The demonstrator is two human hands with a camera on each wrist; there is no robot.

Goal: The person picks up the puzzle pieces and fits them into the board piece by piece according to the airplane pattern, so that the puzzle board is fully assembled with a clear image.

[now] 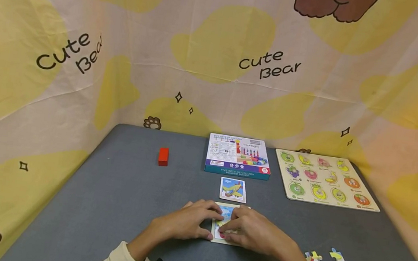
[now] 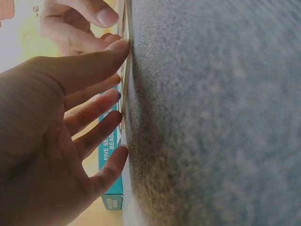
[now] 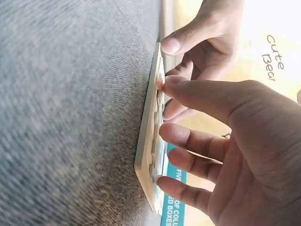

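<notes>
A small jigsaw board [image 1: 225, 212] with a pale rim and a blue-sky picture lies between both hands near the front of the table. My left hand [image 1: 194, 221] rests at its left side, thumb at the lower left corner and fingertips along the edge. From the right, my right hand [image 1: 257, 231] reaches over the board and covers much of it. In the right wrist view its thumb [image 3: 202, 96] touches a reddish part of the picture, and the other fingertips lie along the board's pieces. Just beyond is a card with a yellow airplane [image 1: 233, 190].
Two loose jigsaw pieces, one [image 1: 313, 258] beside the right forearm and another [image 1: 338, 257] farther right, lie on the grey table [image 1: 113, 206]. Behind are a red block [image 1: 163, 156], a beaded-boxes package [image 1: 238, 156] and a fruit board [image 1: 318, 200]. Printed cloth [image 1: 206, 91] hangs around the table.
</notes>
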